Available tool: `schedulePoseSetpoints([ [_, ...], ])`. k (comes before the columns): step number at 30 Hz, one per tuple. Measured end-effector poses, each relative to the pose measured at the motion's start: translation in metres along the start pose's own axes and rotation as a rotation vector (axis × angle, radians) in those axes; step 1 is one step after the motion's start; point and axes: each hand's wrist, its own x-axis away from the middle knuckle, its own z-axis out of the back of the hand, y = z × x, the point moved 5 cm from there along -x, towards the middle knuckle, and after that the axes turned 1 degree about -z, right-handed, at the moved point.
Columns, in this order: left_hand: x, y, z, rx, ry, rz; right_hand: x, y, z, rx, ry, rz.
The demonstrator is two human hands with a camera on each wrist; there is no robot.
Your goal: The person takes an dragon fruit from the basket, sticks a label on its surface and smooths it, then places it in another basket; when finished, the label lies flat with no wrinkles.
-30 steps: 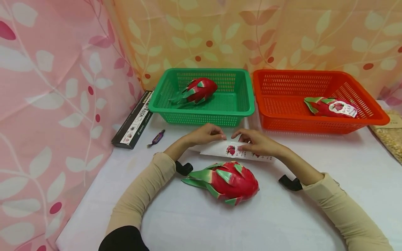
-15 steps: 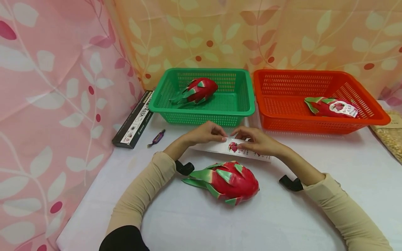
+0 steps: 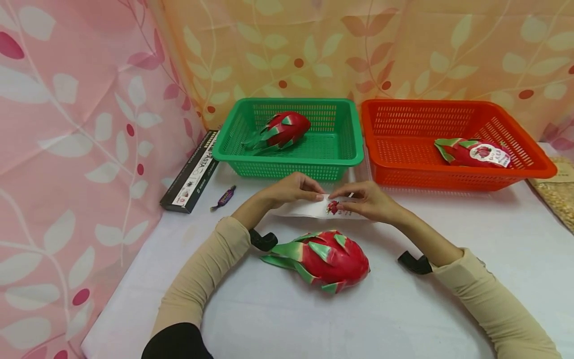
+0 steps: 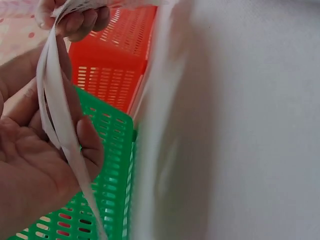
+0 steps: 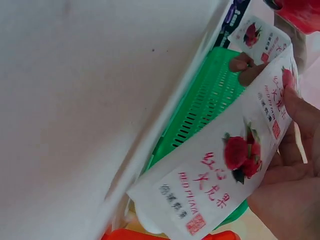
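A white strip of printed dragon fruit labels point(image 3: 301, 207) is held between both hands above the table in the head view. My left hand point(image 3: 291, 191) pinches its plain left part, with thumb and fingertips near the strip's upper edge. Close beside it, my right hand point(image 3: 375, 203) pinches the strip near a printed fruit. In the right wrist view, the label strip point(image 5: 230, 165) bends from that hand, showing red fruit pictures and lettering. The left wrist view shows a folded white strip point(image 4: 61, 112) passing across the left palm. A red dragon fruit point(image 3: 338, 259) with green scales lies nearer, touched by neither hand.
Behind the hands stand a green basket point(image 3: 296, 163) holding a dragon fruit point(image 3: 289, 128) and a red basket point(image 3: 417, 172) holding a labelled dragon fruit point(image 3: 468, 153). On the left lie a black pasta box point(image 3: 190, 174) and a purple candy point(image 3: 223, 197). A bag of yellow grains point(image 3: 558, 194) is at right.
The hands have shifted slightly, and the strip has come up a little. Its right end, earlier stretched out past the right hand, now shows less. The dragon fruits have not moved.
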Motion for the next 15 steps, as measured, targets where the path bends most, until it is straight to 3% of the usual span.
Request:
schedulePoseSetpoints([
  [6,0.0009,-0.0043,0.0056,-0.076,0.056,0.018,0.0012,0.0004,0.0063,0.064,0.077,-0.01],
  [11,0.0013,-0.0028,0.0041,-0.06,0.056,0.021,0.0015,0.0032,0.0042,0.08,0.019,-0.089],
  [15,0.0012,-0.0004,0.0022,-0.032,0.056,0.033,0.0016,-0.0009,0.0017,0.1,-0.004,-0.043],
])
